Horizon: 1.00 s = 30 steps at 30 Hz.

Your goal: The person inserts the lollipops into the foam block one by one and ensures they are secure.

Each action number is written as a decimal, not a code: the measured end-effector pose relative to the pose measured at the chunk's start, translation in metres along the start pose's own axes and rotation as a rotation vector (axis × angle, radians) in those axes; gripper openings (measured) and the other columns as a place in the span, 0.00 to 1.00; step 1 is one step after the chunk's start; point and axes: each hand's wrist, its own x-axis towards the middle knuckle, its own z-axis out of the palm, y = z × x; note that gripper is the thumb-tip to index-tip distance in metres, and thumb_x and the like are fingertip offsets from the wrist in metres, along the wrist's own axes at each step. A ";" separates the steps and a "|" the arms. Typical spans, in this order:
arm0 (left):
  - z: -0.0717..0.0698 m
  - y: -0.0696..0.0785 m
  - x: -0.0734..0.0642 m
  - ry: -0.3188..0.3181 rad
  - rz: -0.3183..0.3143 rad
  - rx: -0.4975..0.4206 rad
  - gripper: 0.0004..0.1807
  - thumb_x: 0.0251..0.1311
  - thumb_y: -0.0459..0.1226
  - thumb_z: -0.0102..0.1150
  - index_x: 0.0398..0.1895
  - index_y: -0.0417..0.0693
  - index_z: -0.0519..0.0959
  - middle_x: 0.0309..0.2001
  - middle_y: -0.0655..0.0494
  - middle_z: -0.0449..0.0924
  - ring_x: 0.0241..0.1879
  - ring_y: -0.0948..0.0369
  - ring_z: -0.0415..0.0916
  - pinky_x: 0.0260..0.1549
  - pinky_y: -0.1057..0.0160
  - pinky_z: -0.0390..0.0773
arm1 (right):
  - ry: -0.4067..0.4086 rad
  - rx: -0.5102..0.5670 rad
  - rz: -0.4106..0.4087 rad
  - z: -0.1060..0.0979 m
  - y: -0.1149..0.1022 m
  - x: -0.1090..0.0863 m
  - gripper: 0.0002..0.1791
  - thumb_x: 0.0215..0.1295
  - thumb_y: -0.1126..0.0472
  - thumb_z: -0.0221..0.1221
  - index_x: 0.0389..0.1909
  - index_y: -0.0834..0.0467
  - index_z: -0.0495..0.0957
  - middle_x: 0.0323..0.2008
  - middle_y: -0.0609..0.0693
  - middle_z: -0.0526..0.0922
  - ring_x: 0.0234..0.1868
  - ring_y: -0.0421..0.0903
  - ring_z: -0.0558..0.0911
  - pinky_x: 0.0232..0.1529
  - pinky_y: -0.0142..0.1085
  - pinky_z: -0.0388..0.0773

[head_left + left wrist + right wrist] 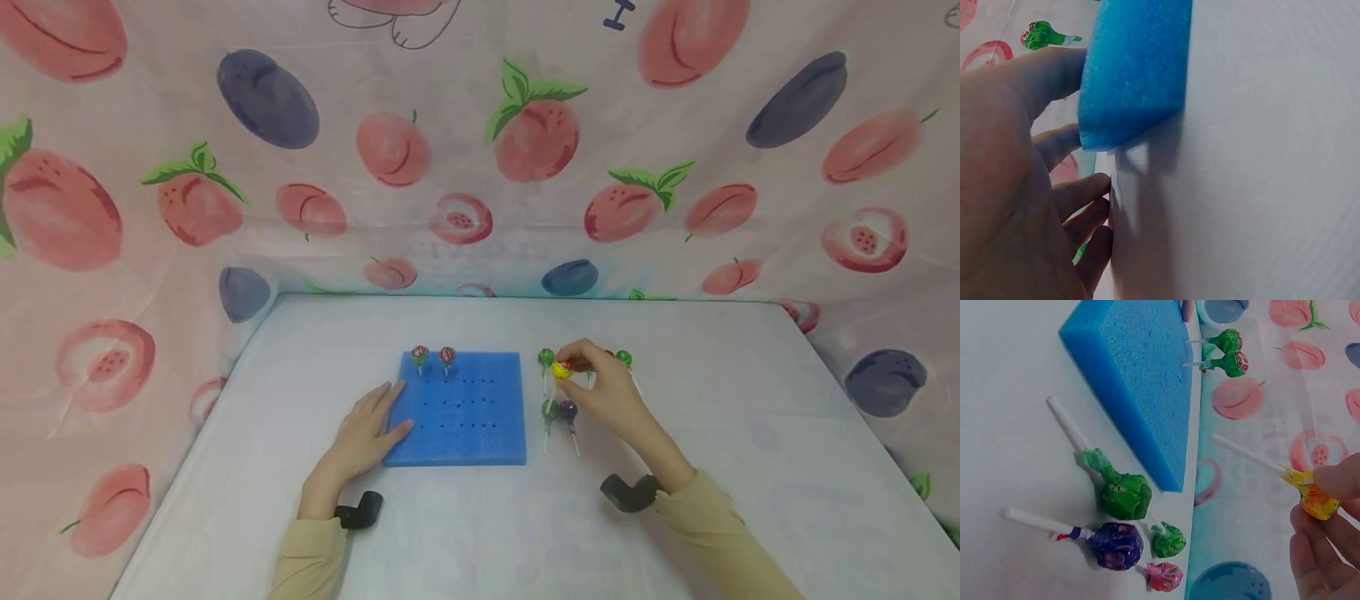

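A blue foam block (457, 451) with rows of small holes lies flat on the table. My left hand (360, 433) rests along its left edge, thumb and fingers spread and fairly straight. Two red-and-green wrapped lollipops, one at the corner (420, 357) and one beside it (447, 358), stand upright in the block's back row. Right of the block, my right hand (613, 398) pinches a yellow lollipop (1318, 502) by its wrapped head between thumb and fingers. Its white stick points away from the fingers, free of the block in the right wrist view.
Under and around the right hand lie more lollipops: a purple one (568, 410), a green one (551, 409) beside it, another green one (546, 357) farther back, and a pink one (1165, 577). A fruit-patterned cloth (465, 150) hangs behind the white table (480, 533).
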 end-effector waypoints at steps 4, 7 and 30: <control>0.001 -0.002 0.000 -0.001 0.001 -0.002 0.37 0.68 0.50 0.50 0.76 0.49 0.51 0.75 0.38 0.49 0.74 0.38 0.45 0.68 0.32 0.50 | -0.010 0.025 -0.021 0.006 -0.005 0.005 0.16 0.54 0.71 0.65 0.44 0.59 0.76 0.44 0.54 0.84 0.46 0.52 0.82 0.52 0.49 0.80; 0.001 -0.003 0.000 0.002 0.004 -0.001 0.37 0.68 0.50 0.50 0.76 0.49 0.51 0.75 0.38 0.49 0.74 0.38 0.45 0.68 0.32 0.50 | -0.018 0.058 -0.049 0.010 -0.008 0.008 0.16 0.54 0.72 0.65 0.44 0.60 0.76 0.44 0.54 0.83 0.46 0.50 0.82 0.50 0.45 0.80; 0.005 -0.003 -0.003 0.007 0.009 0.005 0.38 0.68 0.50 0.50 0.76 0.49 0.51 0.75 0.38 0.49 0.74 0.38 0.45 0.68 0.31 0.50 | -0.047 0.056 -0.068 0.046 -0.024 0.029 0.15 0.57 0.67 0.66 0.43 0.56 0.75 0.43 0.51 0.83 0.48 0.49 0.81 0.54 0.46 0.79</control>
